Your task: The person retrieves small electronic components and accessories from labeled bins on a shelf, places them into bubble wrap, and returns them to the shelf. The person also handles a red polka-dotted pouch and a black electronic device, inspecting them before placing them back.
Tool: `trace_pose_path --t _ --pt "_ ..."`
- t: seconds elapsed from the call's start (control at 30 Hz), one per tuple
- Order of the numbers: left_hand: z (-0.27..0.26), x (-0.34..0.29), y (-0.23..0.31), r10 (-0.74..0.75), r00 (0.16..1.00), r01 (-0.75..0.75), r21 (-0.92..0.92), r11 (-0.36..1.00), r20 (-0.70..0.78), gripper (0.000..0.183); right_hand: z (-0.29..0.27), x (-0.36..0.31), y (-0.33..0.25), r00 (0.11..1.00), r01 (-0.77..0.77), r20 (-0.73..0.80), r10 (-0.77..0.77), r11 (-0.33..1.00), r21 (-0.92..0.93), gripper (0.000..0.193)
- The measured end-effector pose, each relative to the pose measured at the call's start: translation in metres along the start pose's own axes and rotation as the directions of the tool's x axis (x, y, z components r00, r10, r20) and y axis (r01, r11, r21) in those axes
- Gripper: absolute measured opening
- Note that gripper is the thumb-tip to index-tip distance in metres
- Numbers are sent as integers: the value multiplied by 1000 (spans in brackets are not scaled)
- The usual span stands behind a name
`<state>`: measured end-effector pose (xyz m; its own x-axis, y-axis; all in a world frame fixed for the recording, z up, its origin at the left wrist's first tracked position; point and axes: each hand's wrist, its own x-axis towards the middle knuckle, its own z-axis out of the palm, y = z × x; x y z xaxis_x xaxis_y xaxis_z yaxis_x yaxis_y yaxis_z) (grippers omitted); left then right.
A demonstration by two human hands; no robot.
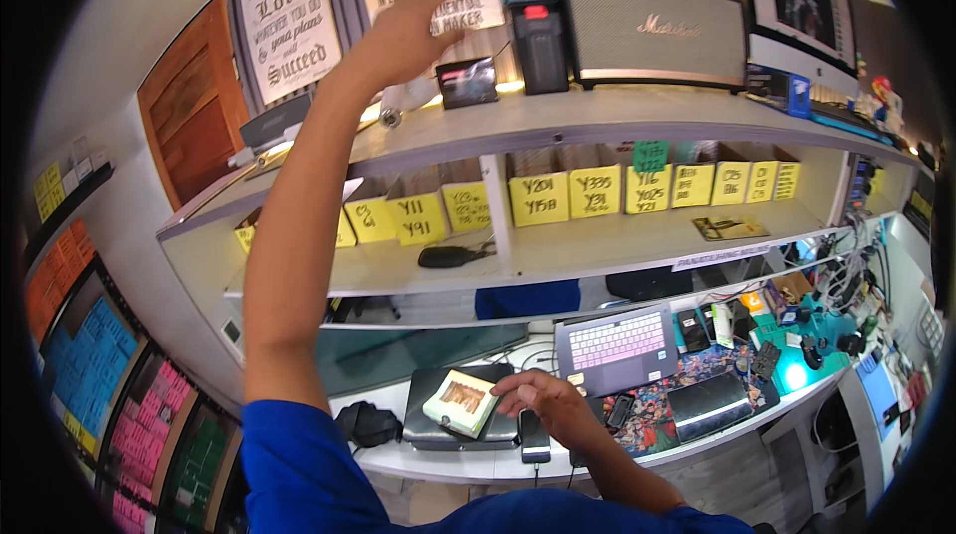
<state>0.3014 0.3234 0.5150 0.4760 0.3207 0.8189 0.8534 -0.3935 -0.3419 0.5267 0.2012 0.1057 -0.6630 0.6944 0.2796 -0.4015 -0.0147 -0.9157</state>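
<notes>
My left hand [413, 31] is raised above the top shelf with its fingers stretched to the right and nothing visible in them. Its nearest neighbours are a small dark glossy box [468, 83] and a tall black device with a blue top [538, 41]. Low in the view, my right hand [558, 406] has its fingertips closed at the right corner of a small pale-yellow box [461, 402]. That box is open at the top, with brownish contents too small to name. It appears over a flat black case [418, 424] on the white desk. A phone-like device [535, 437] sits below my right hand.
Yellow-labelled bins [538, 197] line the shelf, and a black pouch [448, 255] rests before them. Over them stands a large speaker [657, 33]. The desk holds a laptop [617, 347], a patterned mat [647, 424], cables and a black bag [370, 424].
</notes>
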Motion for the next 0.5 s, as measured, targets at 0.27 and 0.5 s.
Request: trace_pose_path --t 0.27,0.5 --pt "-39 -208 114 -21 765 -316 -404 858 -644 21 9 24 12 980 -112 153 128 987 -111 31" --pt "61 -208 34 -244 970 241 -160 957 3 32 30 21 24 970 -107 206 129 987 -117 32"
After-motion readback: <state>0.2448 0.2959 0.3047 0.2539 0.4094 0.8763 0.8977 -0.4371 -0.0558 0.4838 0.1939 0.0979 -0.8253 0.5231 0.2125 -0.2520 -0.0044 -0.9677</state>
